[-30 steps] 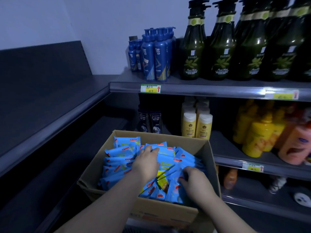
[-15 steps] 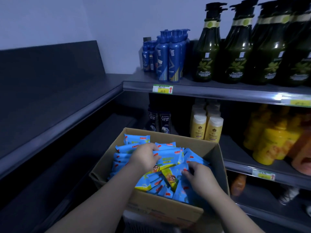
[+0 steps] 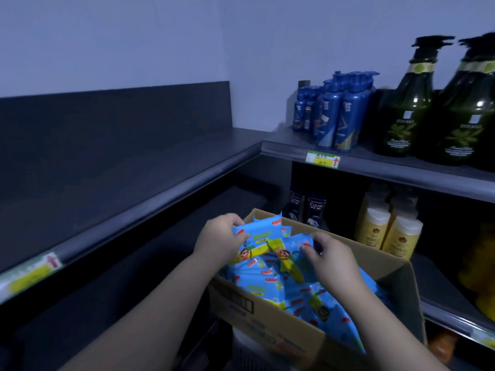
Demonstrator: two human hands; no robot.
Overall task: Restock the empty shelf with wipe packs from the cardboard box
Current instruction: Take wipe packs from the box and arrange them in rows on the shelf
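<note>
Wipe packs (image 3: pixel 263 241): bunch of several in blue film wrap, held over far-left corner of cardboard box (image 3: pixel 267 325), with more loose packs below. Likely light, soft, squashy. Film looks slick, so bunch may fan out or slip; best squeezed from both short ends. Left hand (image 3: pixel 218 243) curls round left end, right hand (image 3: pixel 333 261) pinches right end. Long axis runs left-right between hands, printed faces toward camera, slightly tilted. Empty shelf (image 3: pixel 187 167) to left, well apart. Blue pump bottles (image 3: pixel 337 113) beyond.
</note>
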